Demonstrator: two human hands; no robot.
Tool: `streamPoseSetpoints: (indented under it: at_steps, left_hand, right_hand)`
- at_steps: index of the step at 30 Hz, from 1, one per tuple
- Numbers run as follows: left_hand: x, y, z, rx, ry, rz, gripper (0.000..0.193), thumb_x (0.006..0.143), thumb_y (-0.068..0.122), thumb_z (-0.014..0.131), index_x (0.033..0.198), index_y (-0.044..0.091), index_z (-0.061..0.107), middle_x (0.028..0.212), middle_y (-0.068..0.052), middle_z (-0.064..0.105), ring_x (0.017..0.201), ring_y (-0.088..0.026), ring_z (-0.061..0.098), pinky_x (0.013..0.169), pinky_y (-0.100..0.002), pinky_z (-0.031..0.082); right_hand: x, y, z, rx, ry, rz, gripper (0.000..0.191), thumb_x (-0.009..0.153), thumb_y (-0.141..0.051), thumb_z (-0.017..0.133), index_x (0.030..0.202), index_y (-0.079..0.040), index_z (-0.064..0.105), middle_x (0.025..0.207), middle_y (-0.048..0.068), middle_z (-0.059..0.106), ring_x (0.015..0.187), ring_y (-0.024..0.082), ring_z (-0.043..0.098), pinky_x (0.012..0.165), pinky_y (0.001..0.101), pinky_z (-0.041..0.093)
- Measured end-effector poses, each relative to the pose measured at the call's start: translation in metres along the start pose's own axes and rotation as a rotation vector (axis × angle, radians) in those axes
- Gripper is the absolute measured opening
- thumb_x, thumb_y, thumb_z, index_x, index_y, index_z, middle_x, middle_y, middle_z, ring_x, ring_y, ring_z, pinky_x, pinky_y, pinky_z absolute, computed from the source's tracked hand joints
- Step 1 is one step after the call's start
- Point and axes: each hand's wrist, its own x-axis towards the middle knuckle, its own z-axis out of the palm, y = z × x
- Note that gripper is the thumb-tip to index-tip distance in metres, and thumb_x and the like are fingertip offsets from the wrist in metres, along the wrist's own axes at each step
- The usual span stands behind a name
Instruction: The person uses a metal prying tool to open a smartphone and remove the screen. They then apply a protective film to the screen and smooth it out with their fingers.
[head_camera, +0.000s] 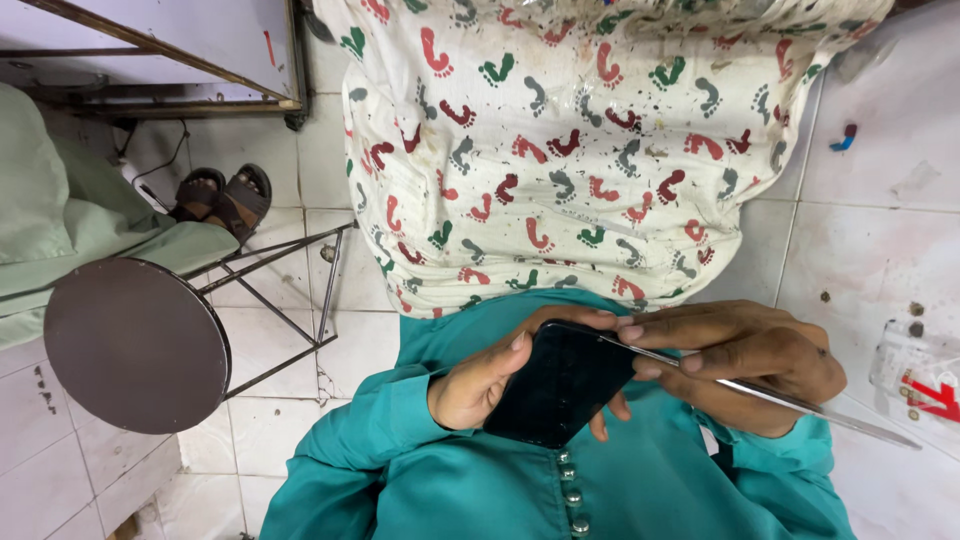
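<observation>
While a round brown stool (135, 345) stands on the tiled floor (270, 350) at the far left, the left hand (480, 380) has its fingers wrapped around a dark phone (560, 385) over the lap, below a footprint-patterned cloth (560, 140). The right hand (750, 360) pinches slim metal tweezers (800, 402), their tip touching the phone's upper edge.

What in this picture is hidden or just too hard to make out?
- Tip of the thin metal tool: hidden in the head view where it meets the dark phone, behind the right hand.
- Phone's underside: covered by the left hand.
- Seated person in green: cut off by the left edge.
- Small packet: cut off by the right edge.
</observation>
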Motion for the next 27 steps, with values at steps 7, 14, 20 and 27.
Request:
streamPoseSetpoints:
  at_steps: [7, 14, 20, 27]
  left_hand:
    - [0.000, -0.004, -0.004, -0.028, 0.032, 0.020, 0.071, 0.113, 0.057, 0.036, 0.165, 0.009, 0.025, 0.152, -0.029, 0.044, 0.123, -0.039, 0.060, 0.097, -0.053, 0.055]
    - [-0.004, -0.012, -0.008, -0.090, 0.048, -0.003, 0.067, 0.114, 0.057, 0.034, 0.164, 0.012, 0.026, 0.138, -0.035, 0.052, 0.119, -0.040, 0.063, 0.100, -0.055, 0.055]
    - [-0.004, -0.012, -0.007, -0.013, 0.019, 0.024, 0.062, 0.115, 0.055, 0.031, 0.161, 0.013, 0.026, 0.152, -0.033, 0.046, 0.119, -0.039, 0.062, 0.098, -0.050, 0.055]
    - [-0.008, -0.012, -0.002, 0.091, 0.042, 0.051, 0.067, 0.115, 0.056, 0.030, 0.164, 0.012, 0.025, 0.146, -0.028, 0.044, 0.120, -0.034, 0.061, 0.098, -0.046, 0.054]
  right_hand:
    - [-0.008, -0.012, 0.009, -0.150, 0.120, 0.121, 0.029, 0.087, 0.005, 0.076, 0.098, -0.002, 0.051, 0.101, 0.029, 0.073, 0.106, 0.039, 0.077, 0.082, 0.0440, 0.070]
    - [-0.002, -0.013, 0.011, -0.164, 0.120, 0.117, 0.025, 0.088, 0.003, 0.076, 0.096, -0.002, 0.053, 0.100, 0.027, 0.073, 0.105, 0.036, 0.078, 0.082, 0.0425, 0.065]
    - [-0.002, -0.016, 0.009, -0.244, 0.051, 0.058, 0.029, 0.086, 0.000, 0.079, 0.094, -0.002, 0.051, 0.106, 0.022, 0.074, 0.108, 0.034, 0.076, 0.090, 0.0437, 0.069]
    - [-0.002, -0.009, 0.007, -0.366, -0.029, -0.134, 0.034, 0.078, 0.003, 0.084, 0.081, -0.006, 0.052, 0.102, 0.023, 0.073, 0.103, 0.034, 0.076, 0.082, 0.0430, 0.064]
